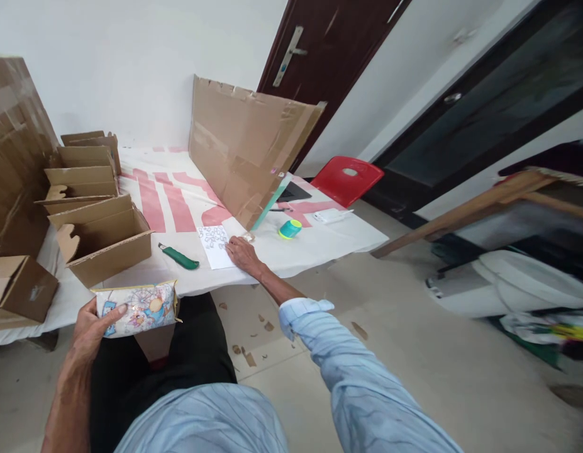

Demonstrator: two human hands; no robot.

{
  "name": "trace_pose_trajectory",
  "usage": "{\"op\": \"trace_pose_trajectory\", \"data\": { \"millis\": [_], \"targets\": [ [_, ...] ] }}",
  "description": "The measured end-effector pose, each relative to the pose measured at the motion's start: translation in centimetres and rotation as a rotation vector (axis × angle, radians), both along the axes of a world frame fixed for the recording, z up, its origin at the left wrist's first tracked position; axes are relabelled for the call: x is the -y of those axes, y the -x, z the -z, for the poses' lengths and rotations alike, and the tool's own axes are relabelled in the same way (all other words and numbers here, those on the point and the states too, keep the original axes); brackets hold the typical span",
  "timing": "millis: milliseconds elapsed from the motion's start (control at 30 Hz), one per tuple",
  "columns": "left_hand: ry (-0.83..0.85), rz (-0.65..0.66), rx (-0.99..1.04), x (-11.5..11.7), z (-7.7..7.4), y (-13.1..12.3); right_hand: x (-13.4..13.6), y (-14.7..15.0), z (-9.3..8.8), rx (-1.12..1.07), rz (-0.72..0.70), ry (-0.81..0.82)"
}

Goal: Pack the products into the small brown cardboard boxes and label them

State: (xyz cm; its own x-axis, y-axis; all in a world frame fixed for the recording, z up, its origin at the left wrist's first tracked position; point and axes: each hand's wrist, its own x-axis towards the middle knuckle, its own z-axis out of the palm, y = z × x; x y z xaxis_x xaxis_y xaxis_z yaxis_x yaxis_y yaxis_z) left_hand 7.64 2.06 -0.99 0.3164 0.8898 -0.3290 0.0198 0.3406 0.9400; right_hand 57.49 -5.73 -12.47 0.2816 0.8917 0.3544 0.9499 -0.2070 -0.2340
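My left hand [90, 330] grips a zippered pouch [140, 309] with a colourful cartoon print, thumb across its front, just off the table's near edge. The pouch looks closed. Over the table, my right hand [243, 253] reaches to the right edge of a white paper sheet [214, 245] printed with small dark drawings. Its fingers are bent and close together on the sheet, and their tips are partly hidden. A small whitish thing [248, 237] lies beside them. Left of the sheet is a green utility knife [178, 257].
Open cardboard boxes [114, 248] line the table's left side. A large cardboard panel [251, 148] stands upright behind the sheet. Right of it are a teal and yellow tape roll [290, 229], a white item [329, 216] and a red chair [348, 179]. Cardboard scraps [248, 357] litter the floor.
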Motion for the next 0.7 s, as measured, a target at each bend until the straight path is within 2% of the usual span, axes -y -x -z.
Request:
{"op": "trace_pose_trajectory", "data": {
  "millis": [400,700],
  "targets": [
    [-0.018,0.011,-0.015,0.0,-0.2,0.1,-0.6,-0.8,1.7,-0.120,0.123,-0.155],
    [-0.021,0.010,-0.034,0.2,-0.6,0.0,-0.5,-0.8,1.4,-0.201,0.116,-0.177]
  ]
}}
